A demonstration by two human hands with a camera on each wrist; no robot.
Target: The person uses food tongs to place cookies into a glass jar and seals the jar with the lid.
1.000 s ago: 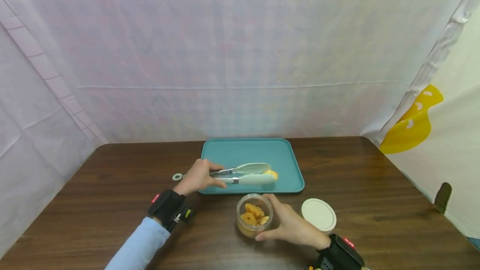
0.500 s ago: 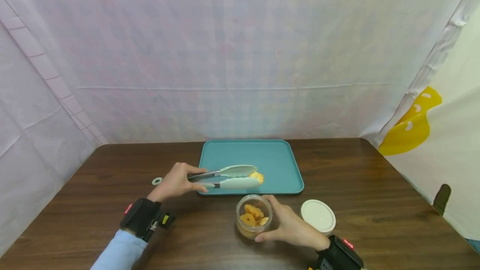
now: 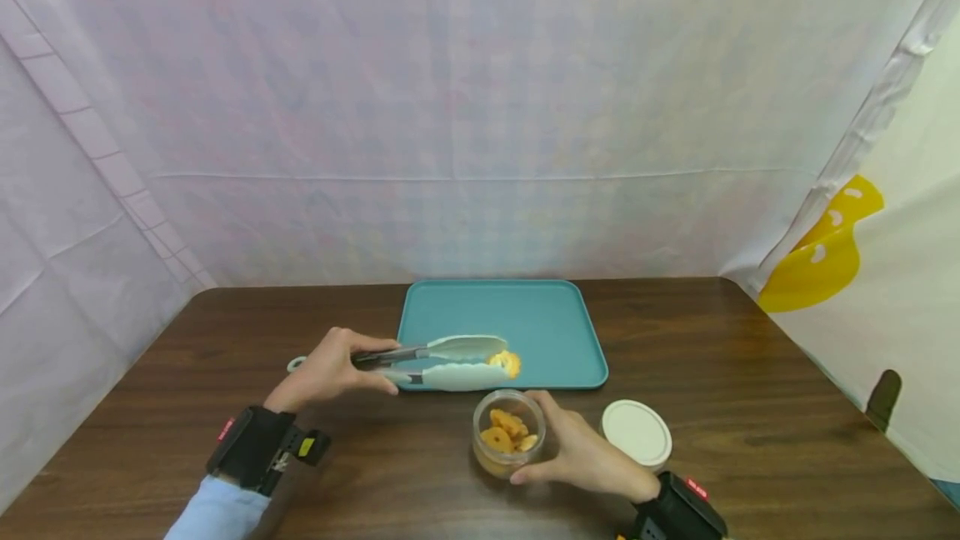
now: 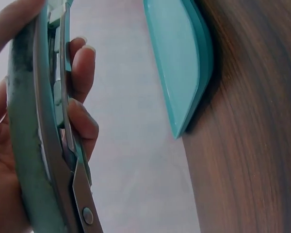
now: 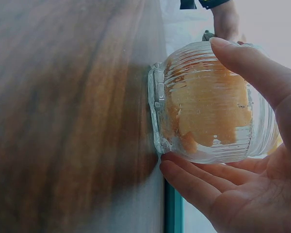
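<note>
My left hand (image 3: 326, 367) grips a pair of tongs (image 4: 34, 121) with pale green tips and metal arms. Between the tips (image 3: 468, 347) sits a small yellow biscuit (image 3: 510, 363), over the near part of the blue-green tray (image 3: 517, 307). My right hand (image 3: 585, 448) holds a clear ribbed jar (image 5: 208, 107) from its right side, thumb and fingers round the wall. The jar stands upright on the table in front of the tray, uncovered. Several orange-brown biscuits (image 3: 507, 423) lie inside it. Part of the tongs' handle is hidden by my left hand.
A round white lid (image 3: 636, 432) rests to the right of the jar, just beyond my right wrist. The dark wooden table (image 3: 750, 407) extends on both sides. A pale cloth (image 3: 480, 107) hangs behind the table's back edge.
My left hand has drawn the tongs leftward and slightly nearer, with the biscuit between the tips. The right hand, jar and lid have stayed in place.
</note>
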